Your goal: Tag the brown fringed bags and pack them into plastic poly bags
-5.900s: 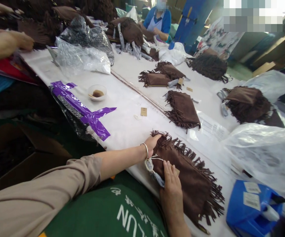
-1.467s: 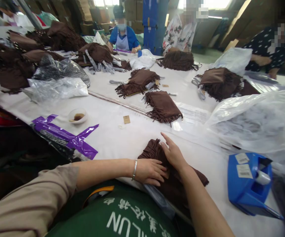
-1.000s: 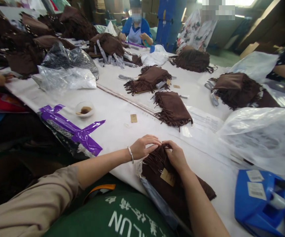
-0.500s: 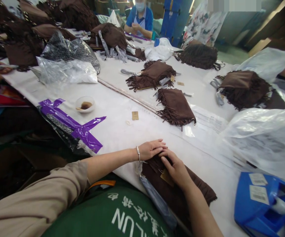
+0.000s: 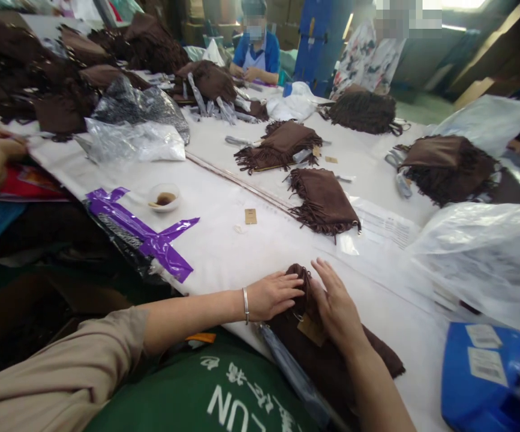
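A dark brown fringed bag (image 5: 379, 351) lies at the table's near edge, right in front of me. My left hand (image 5: 274, 295), a silver bangle at its wrist, rests flat with fingers stretched over the fringe at the bag's far end. On the other side of that fringe is my right hand (image 5: 337, 309), its fingers spread and pointing away from me. A tan tag (image 5: 311, 330) lies on the bag between the hands. Along the bag's near side runs a strap in grey wrapping (image 5: 293, 372).
Purple tape (image 5: 152, 240) and a small bowl (image 5: 164, 198) with brown liquid are at left. Beyond lie a loose tag (image 5: 251, 216) and more fringed bags (image 5: 325, 198). A blue tape dispenser (image 5: 475, 384) and clear plastic (image 5: 489, 258) are at right. Co-workers (image 5: 257, 54) are around the table.
My hands have moved apart from touching each other. The fringe between them now shows, and my right fingers have straightened and spread. The view has shifted slightly.
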A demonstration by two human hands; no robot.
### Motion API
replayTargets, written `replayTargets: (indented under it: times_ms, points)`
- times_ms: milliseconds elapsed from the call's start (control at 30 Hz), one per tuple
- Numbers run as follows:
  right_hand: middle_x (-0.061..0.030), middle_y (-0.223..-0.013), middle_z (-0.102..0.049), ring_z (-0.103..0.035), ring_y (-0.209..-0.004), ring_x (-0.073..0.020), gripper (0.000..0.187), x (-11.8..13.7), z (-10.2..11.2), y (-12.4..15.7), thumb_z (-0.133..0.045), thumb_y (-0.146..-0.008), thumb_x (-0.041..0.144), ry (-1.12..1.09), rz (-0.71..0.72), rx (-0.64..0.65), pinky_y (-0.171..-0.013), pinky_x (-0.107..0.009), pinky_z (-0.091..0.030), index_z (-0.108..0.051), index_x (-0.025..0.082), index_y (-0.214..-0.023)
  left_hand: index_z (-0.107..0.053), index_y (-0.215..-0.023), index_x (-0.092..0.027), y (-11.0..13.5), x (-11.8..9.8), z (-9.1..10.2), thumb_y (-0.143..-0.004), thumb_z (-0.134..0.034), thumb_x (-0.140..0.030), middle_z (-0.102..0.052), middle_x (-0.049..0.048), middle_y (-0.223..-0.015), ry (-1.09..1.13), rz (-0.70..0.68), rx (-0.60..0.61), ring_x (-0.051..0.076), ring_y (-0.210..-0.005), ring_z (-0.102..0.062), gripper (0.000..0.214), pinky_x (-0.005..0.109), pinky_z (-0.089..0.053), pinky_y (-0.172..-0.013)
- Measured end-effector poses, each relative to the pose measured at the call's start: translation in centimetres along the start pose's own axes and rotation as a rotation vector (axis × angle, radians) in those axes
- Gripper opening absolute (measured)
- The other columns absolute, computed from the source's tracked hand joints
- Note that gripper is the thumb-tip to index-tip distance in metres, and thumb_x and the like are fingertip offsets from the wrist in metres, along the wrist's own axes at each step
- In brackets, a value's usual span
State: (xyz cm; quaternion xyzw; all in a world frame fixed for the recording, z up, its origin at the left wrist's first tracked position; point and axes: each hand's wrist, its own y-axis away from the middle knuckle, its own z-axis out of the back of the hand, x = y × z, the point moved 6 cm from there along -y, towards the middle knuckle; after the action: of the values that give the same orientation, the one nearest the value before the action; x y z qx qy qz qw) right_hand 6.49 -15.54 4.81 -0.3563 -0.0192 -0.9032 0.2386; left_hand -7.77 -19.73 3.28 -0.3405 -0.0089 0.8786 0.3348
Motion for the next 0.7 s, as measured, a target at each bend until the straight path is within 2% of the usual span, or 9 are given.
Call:
replayTargets:
  times_ms: [100, 200, 267, 367, 400, 467, 533, 600, 700]
  points:
    - [-0.0041, -0.148, -0.035, -0.028, -0.138, -0.0234, 0.048, 0.5, -4.0, 0.6, -0.031, -0.096, 0.04, 0.159, 0.198, 0.131, -0.108, -0.046, -0.034, -0.036, 0.025, -0.14, -0.062, -0.107, -0.012, 1.2, -1.3, 1.3, -0.094, -0.045, -0.022, -0.061, 0.0104, -0.122, 0.048, -0.093, -0.072, 0.019, -0.126, -0.047, 0.024, 0.034, -0.027, -0.114]
    - [-0.0037, -0.148, -0.035, -0.032, -0.135, -0.0281, 0.053, 0.0, -5.8, 2.1, -0.035, -0.093, 0.048, 0.354, 0.288, 0.004, -0.103, -0.05, -0.035, -0.034, 0.027, -0.141, -0.065, -0.097, -0.014, 3.3, 0.3, 3.9, -0.094, -0.048, -0.024, -0.069, 0.0077, -0.105, 0.077, -0.079, -0.199, 0.013, -0.107, -0.061, 0.021, 0.024, -0.041, -0.102]
    - [-0.005, -0.146, -0.038, -0.037, -0.132, -0.0293, 0.057, -0.4, -6.2, 2.7, -0.035, -0.091, 0.052, 0.411, 0.365, -0.074, -0.1, -0.049, -0.037, -0.032, 0.027, -0.143, -0.066, -0.097, -0.014, 5.4, 3.6, 7.5, -0.094, -0.049, -0.027, -0.071, 0.0074, -0.097, -0.045, 0.089, -0.353, 0.013, -0.095, -0.064, 0.021, 0.024, -0.047, -0.092]
    - [-0.0066, -0.143, -0.042, -0.044, -0.127, -0.0295, 0.063, -1.5, -6.6, 2.8, -0.037, -0.088, 0.054, 0.449, 0.446, -0.121, -0.097, -0.047, -0.038, -0.03, 0.026, -0.144, -0.066, -0.098, -0.014, 9.9, 10.4, 15.3, -0.095, -0.047, -0.029, -0.069, 0.0082, -0.097, -0.462, 0.582, -0.522, 0.015, -0.094, -0.062, 0.025, 0.028, -0.047, -0.091]
    - [-0.0069, -0.143, -0.042, -0.045, -0.126, -0.0295, 0.065, -1.8, -6.7, 2.7, -0.039, -0.087, 0.055, 0.462, 0.458, -0.129, -0.097, -0.046, -0.038, -0.03, 0.025, -0.144, -0.065, -0.102, -0.016, 11.5, 12.7, 17.8, -0.095, -0.045, -0.03, -0.068, 0.0071, -0.102, -0.613, 0.764, -0.488, 0.016, -0.099, -0.059, 0.025, 0.029, -0.044, -0.095]
    - [-0.007, -0.144, -0.041, -0.047, -0.124, -0.0295, 0.067, -2.4, -7.0, 2.5, -0.042, -0.085, 0.055, 0.487, 0.47, -0.138, -0.097, -0.045, -0.037, -0.031, 0.025, -0.144, -0.064, -0.107, -0.015, 14.1, 16.3, 22.5, -0.092, -0.051, -0.03, -0.063, 0.0107, -0.111, -0.696, 0.899, -0.485, 0.023, -0.113, -0.051, 0.025, 0.039, -0.036, -0.104]
    - [-0.007, -0.144, -0.041, -0.048, -0.123, -0.0295, 0.067, -2.5, -7.0, 2.5, -0.043, -0.085, 0.055, 0.493, 0.473, -0.156, -0.098, -0.045, -0.036, -0.032, 0.025, -0.143, -0.065, -0.106, -0.012, 16.3, 19.4, 25.5, -0.084, -0.062, -0.038, -0.056, 0.0156, -0.124, -0.737, 1.018, -0.452, 0.031, -0.124, -0.041, 0.034, 0.048, -0.03, -0.107]
    - [-0.0065, -0.144, -0.042, -0.048, -0.123, -0.0289, 0.064, -2.1, -6.9, 2.5, -0.042, -0.086, 0.054, 0.474, 0.456, -0.16, -0.1, -0.045, -0.035, -0.034, 0.025, -0.142, -0.065, -0.107, -0.013, 18.0, 21.9, 26.6, -0.076, -0.069, -0.048, -0.046, 0.0163, -0.137, -0.742, 1.137, -0.364, 0.037, -0.131, -0.03, 0.047, 0.053, -0.027, -0.106]
    - [-0.0039, -0.146, -0.039, -0.041, -0.13, -0.0271, 0.058, -0.7, -6.2, 2.6, -0.039, -0.089, 0.053, 0.429, 0.37, -0.126, -0.105, -0.045, -0.031, -0.038, 0.026, -0.14, -0.065, -0.107, -0.016, 18.8, 23.7, 26.1, -0.071, -0.071, -0.055, -0.039, 0.0133, -0.143, -0.719, 1.242, -0.214, 0.039, -0.136, -0.021, 0.053, 0.057, -0.023, -0.106]
